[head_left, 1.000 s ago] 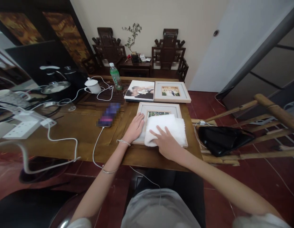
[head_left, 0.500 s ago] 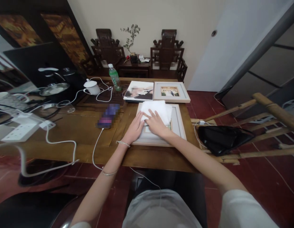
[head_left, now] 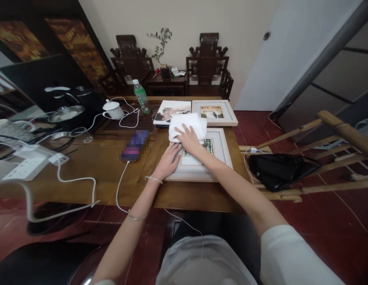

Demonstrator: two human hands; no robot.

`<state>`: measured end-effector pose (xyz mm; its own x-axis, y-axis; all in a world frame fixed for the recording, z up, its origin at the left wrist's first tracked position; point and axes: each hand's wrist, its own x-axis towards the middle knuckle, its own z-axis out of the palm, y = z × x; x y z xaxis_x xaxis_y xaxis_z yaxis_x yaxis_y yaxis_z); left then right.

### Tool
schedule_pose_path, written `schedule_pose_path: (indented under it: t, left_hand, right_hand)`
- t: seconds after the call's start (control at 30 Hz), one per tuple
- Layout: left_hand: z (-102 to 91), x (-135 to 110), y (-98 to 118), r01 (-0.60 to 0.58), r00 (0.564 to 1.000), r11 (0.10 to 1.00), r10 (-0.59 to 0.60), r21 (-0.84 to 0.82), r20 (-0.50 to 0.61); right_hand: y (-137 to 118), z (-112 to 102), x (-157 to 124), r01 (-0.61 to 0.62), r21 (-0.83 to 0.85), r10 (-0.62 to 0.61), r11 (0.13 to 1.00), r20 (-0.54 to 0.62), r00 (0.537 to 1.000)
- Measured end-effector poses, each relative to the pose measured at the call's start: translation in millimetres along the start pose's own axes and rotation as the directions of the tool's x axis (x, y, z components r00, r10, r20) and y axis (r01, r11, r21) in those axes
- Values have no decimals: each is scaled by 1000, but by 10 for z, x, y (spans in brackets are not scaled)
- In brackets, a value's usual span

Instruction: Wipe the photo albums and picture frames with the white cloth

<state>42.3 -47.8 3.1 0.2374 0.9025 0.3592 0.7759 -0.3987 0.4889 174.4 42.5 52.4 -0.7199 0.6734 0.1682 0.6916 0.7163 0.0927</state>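
Note:
A folded white cloth (head_left: 184,122) lies over the far left part of a light-wood picture frame (head_left: 225,152) that rests flat on the table. My right hand (head_left: 189,141) presses down on the cloth with its fingers spread. On the frame's left side rests my left hand (head_left: 168,161), fingers stretched forward and their tips at the cloth's near edge. Part of the photo inside, greenish with a pale mat, shows beneath my right wrist. Just beyond lie a second framed photo (head_left: 212,113) and a white-covered photo album or panel (head_left: 174,107).
Left of the frame lies a phone (head_left: 134,146) on a charging cable. Farther left are a power strip (head_left: 26,166), a lidded white cup (head_left: 113,109) and a green-labelled bottle (head_left: 141,97). A black bag (head_left: 283,170) sits on a bamboo chair (head_left: 344,134) at the right.
My right hand and the cloth have moved away from me and slightly left, uncovering more of the photo. My left hand stays at the frame's left side, its fingers shifted slightly.

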Motion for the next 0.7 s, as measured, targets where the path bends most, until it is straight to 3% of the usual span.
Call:
schedule_pose_path:
  t: [0.13,0.47,0.57,0.7]
  left_hand:
    - [0,-1,1,-25,1000,1000,25,-1,1]
    - [12,-11,-7,-17,999,1000,17,-23,-34]
    - [15,-12,-6,-19,999,999,18,-27,-42]
    - [10,-11,-3,-20,999,1000,19,-8,-35]
  right_hand:
    - [99,-20,-82,-78,-43,79,996,10,997]
    - [732,-298,-655,-265,-166,282,950,88,955]
    - [719,-358,-943,-256,-202,284,945,121,951]
    - [454,-486,-1417,-218,-183,255,959,217,942]
